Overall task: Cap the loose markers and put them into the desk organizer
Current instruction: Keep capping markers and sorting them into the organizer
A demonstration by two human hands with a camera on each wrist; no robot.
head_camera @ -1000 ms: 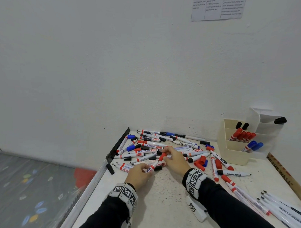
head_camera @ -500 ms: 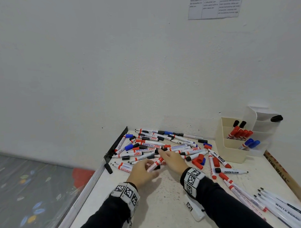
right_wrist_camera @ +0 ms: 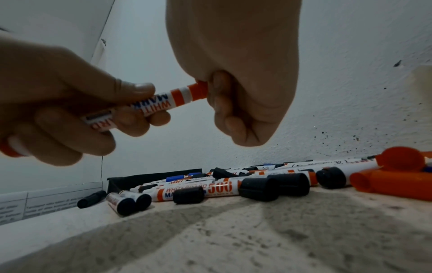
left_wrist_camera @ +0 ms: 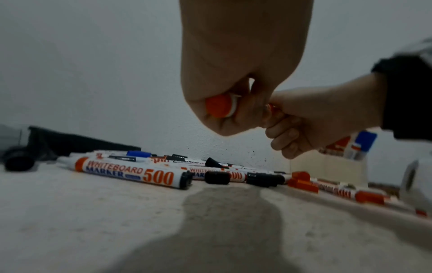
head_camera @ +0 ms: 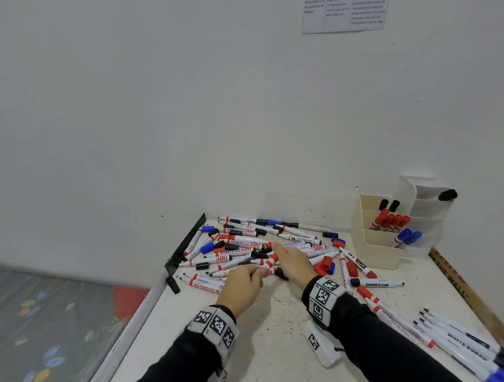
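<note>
My left hand [head_camera: 242, 285] grips a white marker with red bands [head_camera: 269, 263] by its barrel, just above the table. My right hand [head_camera: 290, 263] curls round the red cap [right_wrist_camera: 200, 91] at the marker's other end, so most of the cap is hidden in the fingers. In the right wrist view the marker [right_wrist_camera: 163, 103] runs from my left hand [right_wrist_camera: 58, 110] to my right hand [right_wrist_camera: 233, 110]. Its red rear end [left_wrist_camera: 218, 108] shows inside my left hand [left_wrist_camera: 233, 110]. The cream desk organizer [head_camera: 370, 252] stands at the back right with red, black and blue markers in it.
A pile of loose markers [head_camera: 247, 242] and caps lies by the wall behind my hands. Red caps [head_camera: 323, 267] lie right of my right hand. More markers [head_camera: 464, 343] lie at the front right. A white tagged block [head_camera: 322, 342] lies near my right forearm. The table's left edge [head_camera: 152, 303] drops to the floor.
My hands have come closer together along the marker, so less of its barrel shows between them. Both hands sit slightly nearer the pile.
</note>
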